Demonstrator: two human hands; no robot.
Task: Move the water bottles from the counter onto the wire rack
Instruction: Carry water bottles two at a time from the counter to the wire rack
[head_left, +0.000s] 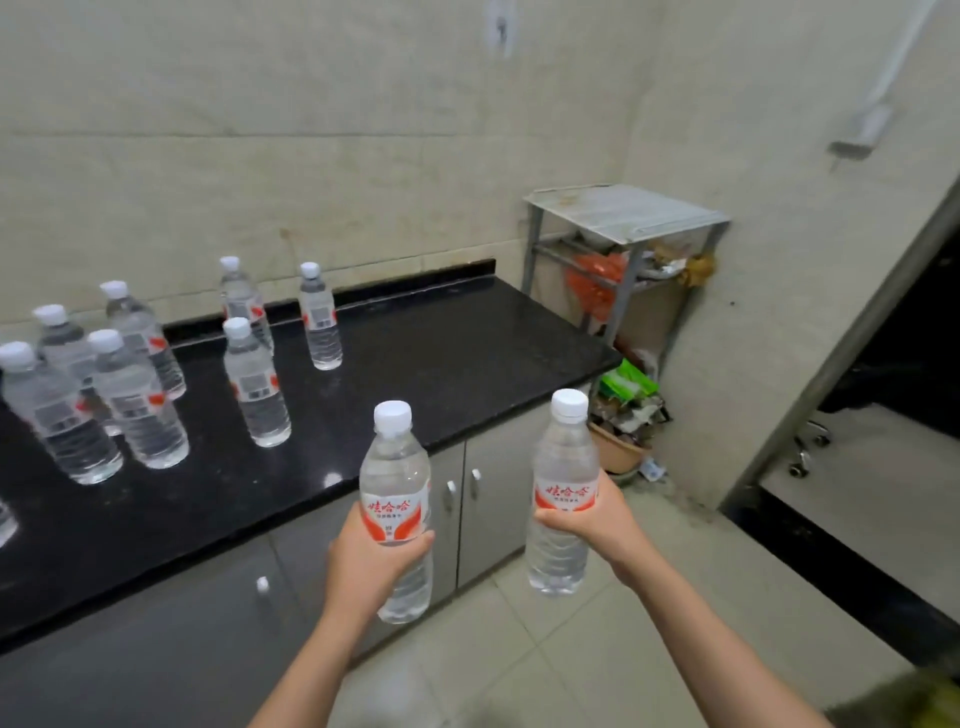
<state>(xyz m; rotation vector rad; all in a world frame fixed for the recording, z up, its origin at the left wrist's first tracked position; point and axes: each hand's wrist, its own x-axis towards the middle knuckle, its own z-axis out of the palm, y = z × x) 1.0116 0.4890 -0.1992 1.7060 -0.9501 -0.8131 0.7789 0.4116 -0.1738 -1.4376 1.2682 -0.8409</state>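
The left hand (371, 558) is wrapped around the middle of a water bottle (396, 499), fingers curled over the lower edge of its red-and-white label, holding it upright in front of the counter's edge. The right hand (597, 519) grips a second bottle (563, 493) the same way at its label, also upright, out over the tiled floor (597, 649) and apart from the first. Both bottles are clear, full and capped in white. Behind the hands runs the black counter (426, 364) above grey cabinet doors (493, 499). Seven more bottles stand on it toward the left: one (255, 384) nearest the middle, one (320, 317) behind it, another (241, 299) by the wall, and a cluster of four (104, 384) at the far left. The wire rack (623, 218) stands in the corner past the counter's right end, its top shelf bare, with bags and clutter on the levels below.
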